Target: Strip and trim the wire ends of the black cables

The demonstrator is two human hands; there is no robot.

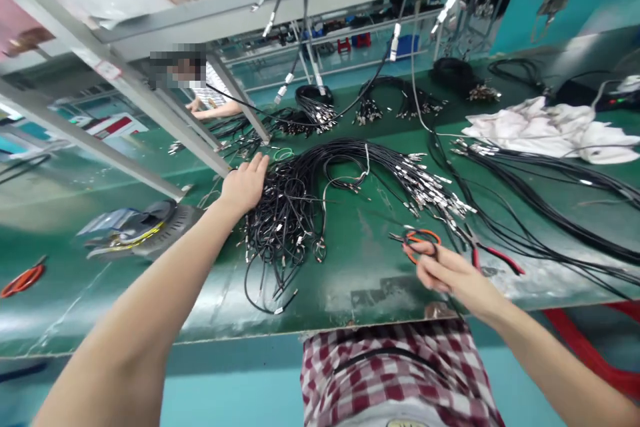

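A big bundle of black cables (pixel 345 150) lies in an arch on the green workbench, with silvery connectors (pixel 435 190) fanned out at its right end and a tangle of loose ends at its left. My left hand (pixel 245 183) is open, fingers stretched out, at the upper left edge of that tangle. Between the fingers of my right hand (pixel 443 273) is a pair of orange-handled scissors (pixel 423 237), with the tips pointing left over the bench. Just beyond that hand lie red-handled pliers (pixel 500 257), beside the connectors.
Metal shelf posts (pixel 145 107) rise at the left, near a grey tape reel (pixel 167 230). A second pair of orange scissors (pixel 23 280) lies far left. More cables (pixel 560 193) and a white cloth (pixel 550 127) are at right. Cables hang overhead; a co-worker (pixel 215 93) is across the bench.
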